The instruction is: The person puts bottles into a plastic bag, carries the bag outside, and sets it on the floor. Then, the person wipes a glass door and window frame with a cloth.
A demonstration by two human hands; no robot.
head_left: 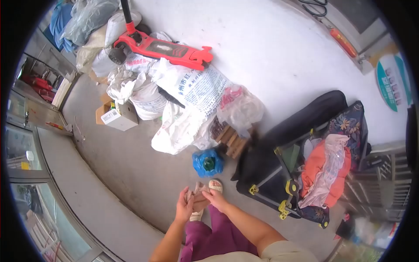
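Note:
In front of my legs, my left hand (pixel 184 207) has its fingers closed on one side of a soft, crumpled pinkish-beige piece (pixel 200 201), which looks like cloth or thin bagging. The other side of it is pinched in my right hand (pixel 215 199). The piece hangs above my light shoes, partly covered by my fingers. Just beyond it on the floor sits a blue plastic bag (pixel 200 164) with a dark green round object (pixel 209 163) in its opening; I cannot make out its kind.
White sacks (pixel 192 87) are piled along the wall, with a red scooter (pixel 168 51) on top. Brown wooden pieces (pixel 233 140) lie beside them. To the right, a folding frame (pixel 273 178) carries orange clothing (pixel 321 168). An open cardboard box (pixel 120 118) stands at left, near glass doors (pixel 48 218).

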